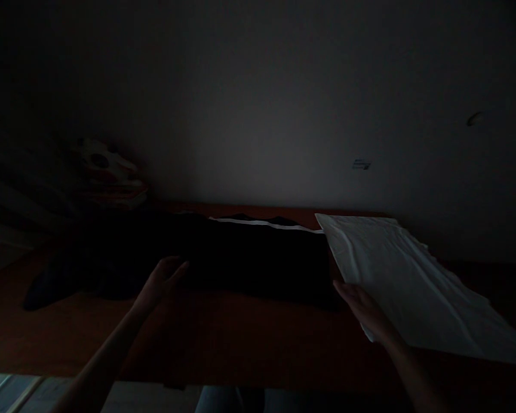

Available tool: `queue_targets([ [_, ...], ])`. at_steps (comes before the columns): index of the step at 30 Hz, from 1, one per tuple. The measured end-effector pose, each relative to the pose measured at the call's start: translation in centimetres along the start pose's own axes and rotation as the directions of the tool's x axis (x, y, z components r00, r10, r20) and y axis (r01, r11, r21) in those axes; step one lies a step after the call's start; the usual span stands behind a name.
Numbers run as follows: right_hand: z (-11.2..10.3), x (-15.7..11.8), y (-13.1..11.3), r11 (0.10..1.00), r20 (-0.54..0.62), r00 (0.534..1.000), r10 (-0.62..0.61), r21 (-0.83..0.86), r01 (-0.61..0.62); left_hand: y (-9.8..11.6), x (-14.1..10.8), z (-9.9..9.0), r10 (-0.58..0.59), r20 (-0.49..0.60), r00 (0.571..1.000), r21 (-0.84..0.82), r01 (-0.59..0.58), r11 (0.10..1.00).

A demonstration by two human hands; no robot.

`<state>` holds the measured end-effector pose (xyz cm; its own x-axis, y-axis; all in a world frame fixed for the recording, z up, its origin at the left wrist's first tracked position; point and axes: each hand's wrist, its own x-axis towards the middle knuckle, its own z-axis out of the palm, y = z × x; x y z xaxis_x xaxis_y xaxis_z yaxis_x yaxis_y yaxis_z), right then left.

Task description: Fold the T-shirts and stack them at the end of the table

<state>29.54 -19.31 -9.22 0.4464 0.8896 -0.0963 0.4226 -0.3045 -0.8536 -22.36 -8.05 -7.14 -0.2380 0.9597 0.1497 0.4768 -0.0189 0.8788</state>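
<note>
A black garment (258,258) with a white stripe (266,223) along its far edge lies spread across the table; the dim light hides its details. My left hand (162,280) is at its near side, fingers a little bent and thumb apart, with nothing seen in it. Whether it touches the fabric I cannot tell. Over the near right corner of the garment, my right hand (363,307) stretches its fingers out, beside the edge of a white cloth (413,281). That cloth lies fairly flat, with some creases.
The reddish-brown table (223,338) runs along a grey wall (249,115). At the back left, a pale object with dark patches (105,160) sits on a stack of flat things (116,195). A curtain-like drape (17,201) hangs at the left.
</note>
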Motion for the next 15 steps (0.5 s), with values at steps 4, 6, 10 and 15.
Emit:
queue_targets([
  [4,0.5,-0.8,0.3,0.986,0.169,0.982,-0.084,-0.127,0.106,-1.4,0.0,0.1,0.004,0.084,0.996,0.079,-0.011,0.997],
  [6,0.9,-1.1,0.0,0.983,0.136,0.983,-0.125,-0.118,0.141,-1.3,-0.2,0.0,0.035,0.135,0.990,0.039,-0.041,0.998],
  [10,1.2,-1.2,-0.7,0.992,-0.010,0.993,-0.121,0.017,0.121,0.3,-0.7,-0.5,0.079,0.122,0.989,-0.070,-0.071,0.995],
  [15,0.8,-1.0,-0.6,0.971,-0.103,0.995,0.007,0.238,0.018,1.3,-0.8,-1.2,0.133,0.034,0.990,-0.101,-0.129,0.986],
])
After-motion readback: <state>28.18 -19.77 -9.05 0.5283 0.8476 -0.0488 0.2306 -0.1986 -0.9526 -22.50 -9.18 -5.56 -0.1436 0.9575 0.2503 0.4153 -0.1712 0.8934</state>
